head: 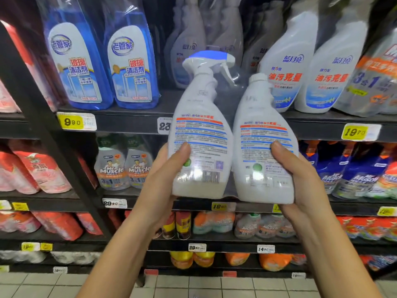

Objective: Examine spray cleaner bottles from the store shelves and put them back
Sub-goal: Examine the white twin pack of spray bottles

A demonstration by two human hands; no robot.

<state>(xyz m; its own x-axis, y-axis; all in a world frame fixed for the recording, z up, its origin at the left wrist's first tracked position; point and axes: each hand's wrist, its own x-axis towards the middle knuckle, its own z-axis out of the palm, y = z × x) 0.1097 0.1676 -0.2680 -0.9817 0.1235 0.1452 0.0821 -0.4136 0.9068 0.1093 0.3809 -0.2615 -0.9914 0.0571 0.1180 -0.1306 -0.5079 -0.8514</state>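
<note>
Spray bottle (199, 134): white, upright w/ slight tilt to 11 o'clock, held in the air at frame centre in front of the shelves. Back label faces the camera; barcode (211, 177) low on it.
Trigger head (208, 61): white w/ blue top, nozzle pointing to 3 o'clock; clear film shows round it.
Refill bottle (264, 147): white, same shape, at 3 o'clock of the spray bottle, sides touching. White screw cap (258, 78) on top, back label to the camera.
L hand (163, 181): grips the spray bottle's lower part from 8 o'clock. Thumb across the label front, palm under the base corner; other fingers behind, hidden.
R hand (300, 179): grips the refill bottle's lower part from 4 o'clock. Thumb on the label front, palm cupping side and base; other fingers hidden behind.
Top shelf (129, 123), 10 o'clock: two blue glass cleaner bottles (79, 67), 9.90 tag (73, 122) below them.
Top shelf, 1–2 o'clock: white cleaner bottles (285, 67) w/ red lettering, front labels out; 19.70 tag (356, 132) under them.
Mid shelf, 8 o'clock: Mr Muscle packs (124, 166), just beside the L hand's wrist in view.
Lower shelves: orange and yellow items, too blurred to name.
Floor (193, 287), 6 o'clock: pale tiles.
</note>
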